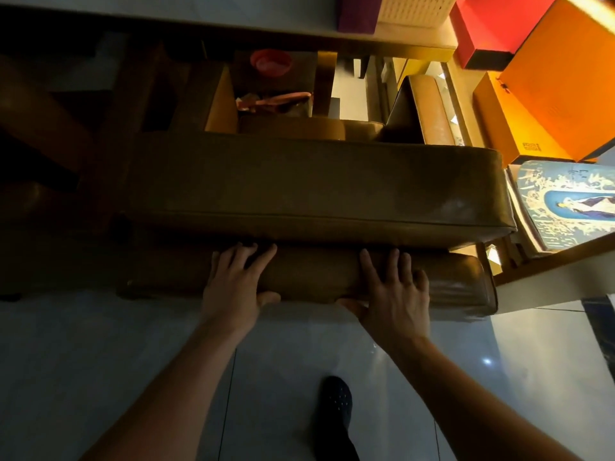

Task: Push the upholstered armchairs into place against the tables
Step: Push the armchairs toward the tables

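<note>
A brown upholstered armchair (316, 184) fills the middle of the view, seen from behind and above. Its padded top rail (312, 277) runs left to right just in front of me. My left hand (234, 282) lies flat on that rail with the fingers spread and the thumb hooked under its near edge. My right hand (392, 291) grips the same rail further right, thumb underneath. A table (545, 274) with a pale edge stands at the right, close to the chair's right end. A second brown armchair (429, 108) shows beyond, partly hidden.
Orange boxes (549, 94) and a red box (492, 24) are stacked on the table at the upper right, with a blue illustrated box (565, 201) nearer. A dark wooden frame (50, 128) is on the left. My dark shoe (336, 404) stands on the glossy tiled floor (100, 344).
</note>
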